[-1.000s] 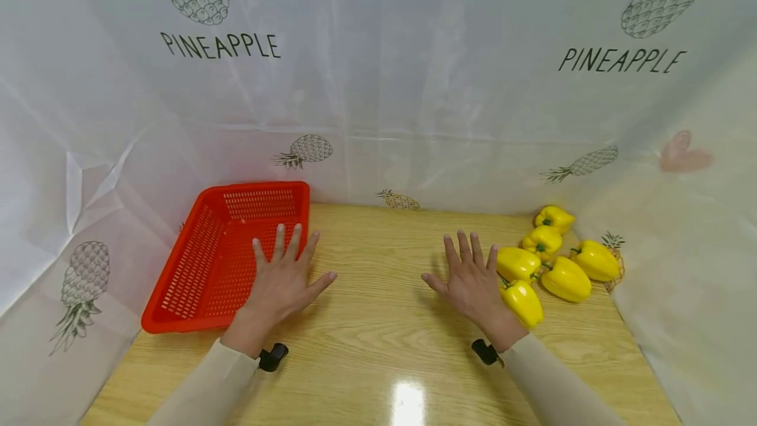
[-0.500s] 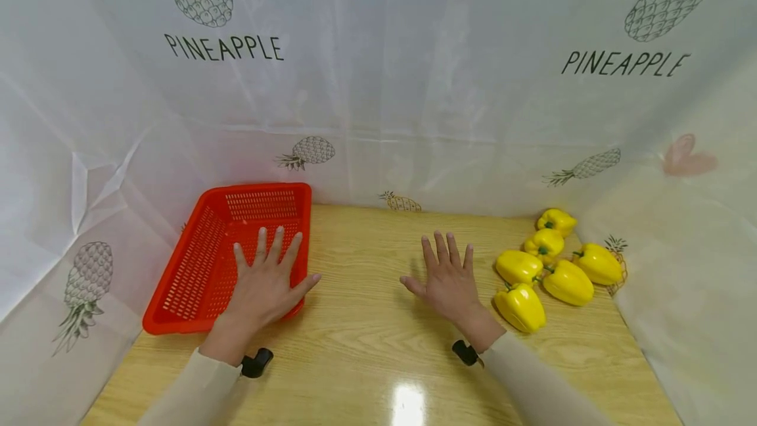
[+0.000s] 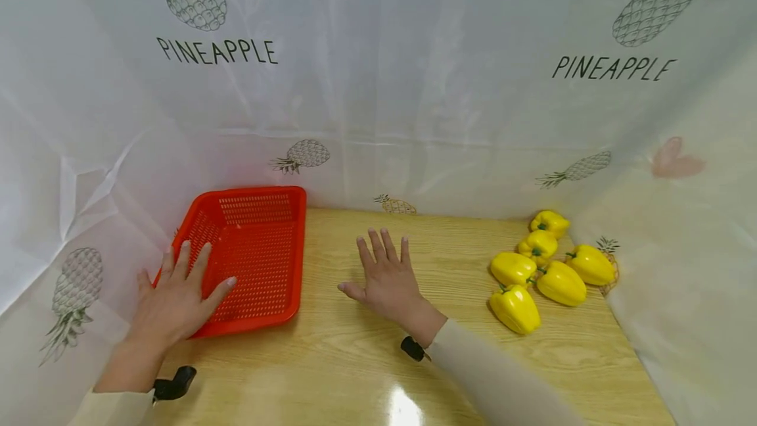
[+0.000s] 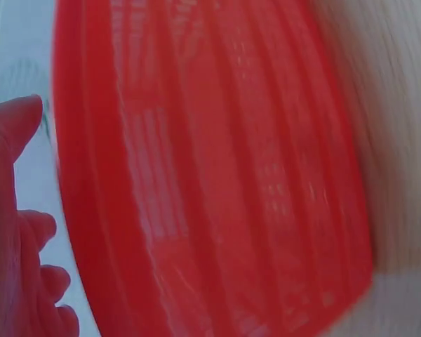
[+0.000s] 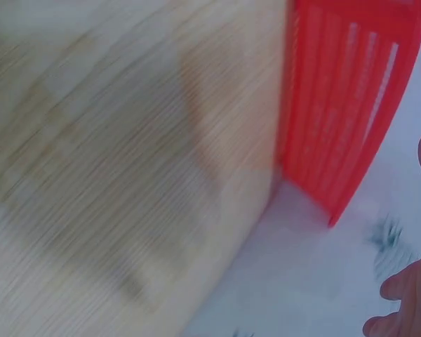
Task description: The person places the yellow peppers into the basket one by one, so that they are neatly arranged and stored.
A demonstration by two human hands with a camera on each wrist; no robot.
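A red perforated plastic basket (image 3: 300, 261) stands at the left of the wooden table. My left hand (image 3: 174, 304), fingers spread, overlaps its near left corner in the head view and holds nothing. In the left wrist view the fingers (image 4: 38, 291) appear beside the basket's side (image 4: 217, 175). My right hand (image 3: 390, 284) hovers over the middle of the table, right of the basket, palm down with its fingers spread. Part of that hand (image 5: 414, 281) shows at the right edge of the right wrist view, where the basket (image 5: 344, 91) also appears.
Several yellow bell peppers (image 3: 562, 283) lie in a cluster at the right of the table (image 3: 355, 373). A white curtain (image 3: 414, 84) printed with pineapples encloses the back and both sides.
Both hands have moved left. The left hand has gone from over the basket's middle to its left side; the right hand has moved away from the peppers to the table's middle.
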